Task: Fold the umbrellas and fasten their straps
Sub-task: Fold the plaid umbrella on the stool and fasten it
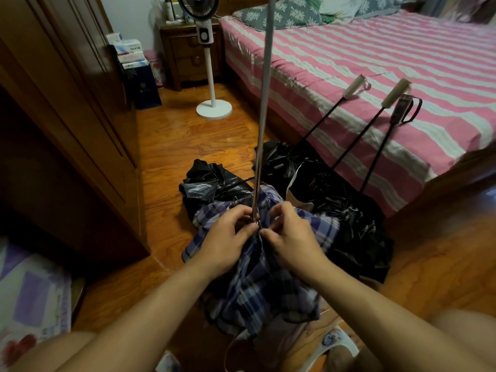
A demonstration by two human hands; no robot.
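i take the striped bed point(375, 76) as my mark. on the floor at its foot lie the black umbrellas point(335, 189), handles leaning on its edge. nearer me stands the plaid umbrella point(268, 277), shaft upright. my left hand point(225, 242) and right hand point(292, 240) pinch cloth at the shaft, fingers curled. i'd gather pleats evenly; open floor lies toward the fan point(212, 76).

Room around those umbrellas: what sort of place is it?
Most likely a home bedroom: a bed with a pink-and-white striped sheet, a brown wooden nightstand beside it, and a white pedestal fan on the wooden floor.
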